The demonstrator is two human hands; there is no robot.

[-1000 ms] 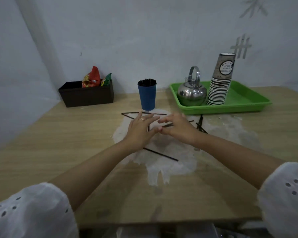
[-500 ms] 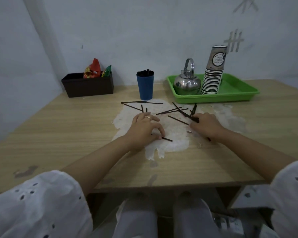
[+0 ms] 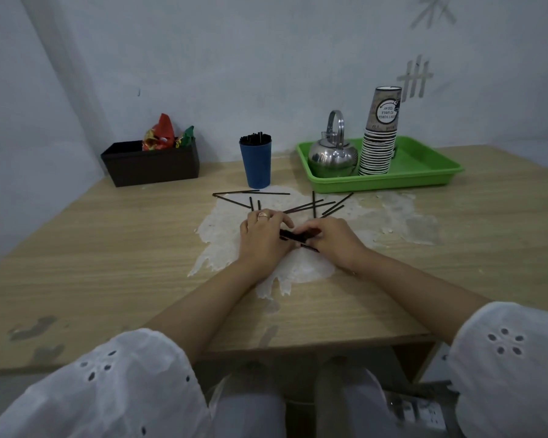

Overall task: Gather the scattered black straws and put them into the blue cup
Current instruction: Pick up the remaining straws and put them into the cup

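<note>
The blue cup (image 3: 255, 164) stands upright at the back of the table, with black straws sticking out of its top. Several loose black straws (image 3: 310, 205) lie scattered on the pale patch between the cup and my hands. My left hand (image 3: 261, 237) and my right hand (image 3: 336, 238) meet over the patch, both pinching a small bundle of black straws (image 3: 293, 236) held between them, just above the table. One more straw pokes out under my right hand.
A green tray (image 3: 424, 170) at the back right carries a steel kettle (image 3: 332, 158) and a tall stack of paper cups (image 3: 381, 134). A dark box (image 3: 152, 164) with snack packets sits at the back left. The table's front edge lies close to my body.
My right hand has moved left from the straws on the right side, bringing its straws to my left hand. Both hands now hold one bundle together.
</note>
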